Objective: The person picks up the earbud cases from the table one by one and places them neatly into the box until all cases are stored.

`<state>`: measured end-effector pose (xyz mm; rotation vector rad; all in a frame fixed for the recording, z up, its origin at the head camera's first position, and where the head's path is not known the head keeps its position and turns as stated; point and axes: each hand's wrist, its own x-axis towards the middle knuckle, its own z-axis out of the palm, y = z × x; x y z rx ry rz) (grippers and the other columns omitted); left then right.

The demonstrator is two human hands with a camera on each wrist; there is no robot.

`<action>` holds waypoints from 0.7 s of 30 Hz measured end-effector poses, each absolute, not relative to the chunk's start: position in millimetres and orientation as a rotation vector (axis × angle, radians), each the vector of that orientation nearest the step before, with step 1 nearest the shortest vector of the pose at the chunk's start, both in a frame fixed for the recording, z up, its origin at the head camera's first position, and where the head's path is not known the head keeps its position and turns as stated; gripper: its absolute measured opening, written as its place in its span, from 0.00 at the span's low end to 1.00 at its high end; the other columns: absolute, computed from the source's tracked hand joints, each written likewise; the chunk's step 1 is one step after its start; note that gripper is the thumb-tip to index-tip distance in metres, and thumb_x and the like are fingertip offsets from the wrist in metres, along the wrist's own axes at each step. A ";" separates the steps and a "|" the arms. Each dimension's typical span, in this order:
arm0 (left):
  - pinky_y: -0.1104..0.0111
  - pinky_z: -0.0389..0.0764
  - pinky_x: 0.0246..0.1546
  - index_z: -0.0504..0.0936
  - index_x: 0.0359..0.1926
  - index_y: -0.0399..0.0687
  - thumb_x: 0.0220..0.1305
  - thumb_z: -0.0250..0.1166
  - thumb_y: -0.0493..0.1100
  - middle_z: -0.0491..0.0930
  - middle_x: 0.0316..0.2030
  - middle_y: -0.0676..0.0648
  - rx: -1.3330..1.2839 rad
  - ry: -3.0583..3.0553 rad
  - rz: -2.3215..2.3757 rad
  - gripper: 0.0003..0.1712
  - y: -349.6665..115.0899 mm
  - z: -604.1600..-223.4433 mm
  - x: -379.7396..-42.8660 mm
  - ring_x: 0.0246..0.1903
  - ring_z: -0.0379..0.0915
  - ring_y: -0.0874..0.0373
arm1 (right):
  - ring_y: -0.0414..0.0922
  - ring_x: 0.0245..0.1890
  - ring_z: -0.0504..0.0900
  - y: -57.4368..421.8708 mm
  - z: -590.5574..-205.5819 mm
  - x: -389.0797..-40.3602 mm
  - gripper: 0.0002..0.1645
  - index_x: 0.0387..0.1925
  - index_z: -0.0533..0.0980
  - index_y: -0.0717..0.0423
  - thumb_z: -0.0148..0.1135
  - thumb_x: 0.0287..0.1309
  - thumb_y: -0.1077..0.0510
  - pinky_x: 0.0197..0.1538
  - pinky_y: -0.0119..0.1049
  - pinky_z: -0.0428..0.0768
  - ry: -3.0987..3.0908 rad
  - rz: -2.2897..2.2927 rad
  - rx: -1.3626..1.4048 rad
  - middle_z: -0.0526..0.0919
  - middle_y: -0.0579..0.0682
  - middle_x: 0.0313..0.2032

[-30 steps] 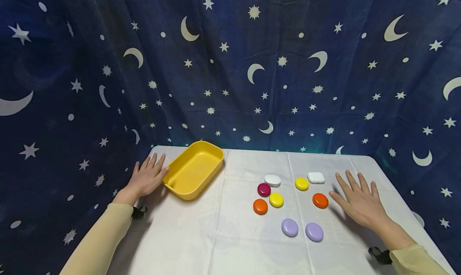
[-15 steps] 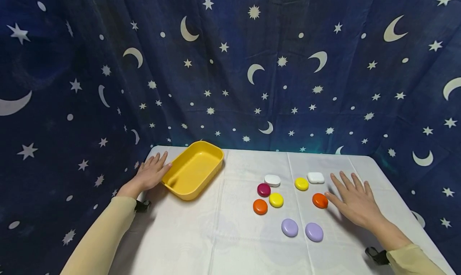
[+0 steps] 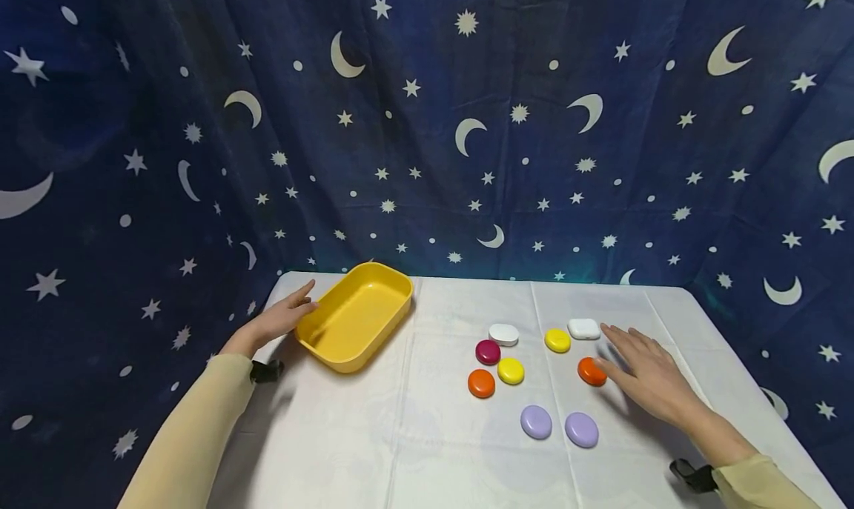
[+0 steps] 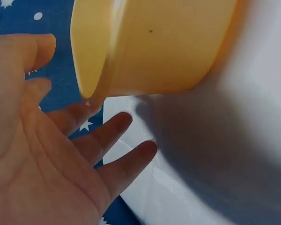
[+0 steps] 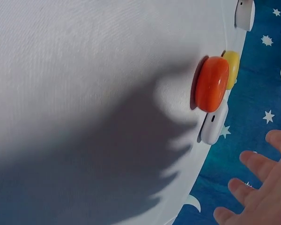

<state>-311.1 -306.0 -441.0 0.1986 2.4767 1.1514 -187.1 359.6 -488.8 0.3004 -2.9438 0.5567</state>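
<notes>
A yellow rectangular tub [image 3: 363,313] stands tilted in heading at the table's far left. Beside its left rim is my left hand [image 3: 276,322], fingers spread and straight; the left wrist view shows the fingertips [image 4: 124,119] close to the tub's corner, and whether they touch I cannot tell. My right hand [image 3: 650,376] hovers at the right, fingers extended, holding nothing. Its thumb is nearest a glossy orange disc [image 3: 590,372], and its fingertips are near a small white rounded case [image 3: 583,329]. A yellow disc [image 3: 557,340] lies left of that case.
Left of these lie a white oval case [image 3: 503,335], a crimson disc [image 3: 488,352], another yellow disc [image 3: 510,370] and another orange disc [image 3: 481,383]. Two lilac discs [image 3: 536,421] sit nearer the front. A dark blue star-patterned curtain [image 3: 427,124] borders the white-covered table [image 3: 347,435].
My right hand has moved left toward the orange disc and white case. The left hand has turned and shifted slightly right against the tub's side. The discs stay where they were.
</notes>
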 end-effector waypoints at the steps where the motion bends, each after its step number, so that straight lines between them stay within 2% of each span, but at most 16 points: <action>1: 0.35 0.57 0.68 0.36 0.83 0.56 0.81 0.47 0.53 0.43 0.78 0.28 0.188 2.457 1.176 0.41 -305.8 -440.9 -312.2 0.75 0.44 0.30 | 0.73 0.71 0.55 359.0 -488.5 -186.8 0.47 0.80 0.56 0.53 0.54 0.71 0.34 0.67 0.75 0.48 -2.940 0.578 0.300 0.62 0.70 0.72; 4: 0.36 0.67 0.64 0.41 0.83 0.56 0.82 0.45 0.48 0.44 0.78 0.30 0.141 2.385 1.243 0.37 -306.6 -443.2 -315.5 0.74 0.49 0.31 | 0.72 0.70 0.57 357.4 -488.7 -186.5 0.46 0.80 0.57 0.52 0.55 0.71 0.34 0.65 0.75 0.51 -2.934 0.628 0.291 0.64 0.70 0.71; 6: 0.37 0.68 0.63 0.44 0.83 0.54 0.82 0.44 0.46 0.44 0.79 0.30 0.111 2.341 1.278 0.35 -309.2 -446.3 -318.0 0.74 0.49 0.31 | 0.72 0.69 0.57 356.8 -489.3 -186.0 0.46 0.80 0.57 0.53 0.55 0.71 0.34 0.65 0.75 0.52 -2.933 0.649 0.287 0.64 0.70 0.71; 12: 0.48 0.78 0.59 0.53 0.82 0.53 0.80 0.45 0.42 0.53 0.77 0.34 0.046 2.253 1.373 0.33 -318.6 -455.0 -320.5 0.65 0.66 0.37 | 0.71 0.69 0.59 355.0 -491.5 -183.3 0.47 0.79 0.58 0.55 0.57 0.70 0.34 0.64 0.74 0.54 -2.925 0.651 0.273 0.66 0.70 0.70; 16: 0.53 0.80 0.56 0.54 0.82 0.52 0.81 0.45 0.42 0.55 0.76 0.33 0.075 2.227 1.400 0.32 -319.6 -455.6 -318.2 0.60 0.71 0.43 | 0.72 0.69 0.59 355.6 -493.6 -181.8 0.48 0.79 0.58 0.56 0.57 0.70 0.34 0.63 0.75 0.55 -2.943 0.655 0.253 0.66 0.71 0.69; 21: 0.53 0.81 0.55 0.54 0.82 0.51 0.81 0.46 0.41 0.54 0.76 0.33 0.087 2.180 1.454 0.32 -315.7 -453.8 -308.7 0.59 0.74 0.46 | 0.72 0.69 0.59 356.3 -496.2 -180.7 0.49 0.79 0.58 0.56 0.58 0.69 0.35 0.63 0.75 0.56 -2.961 0.672 0.245 0.66 0.71 0.69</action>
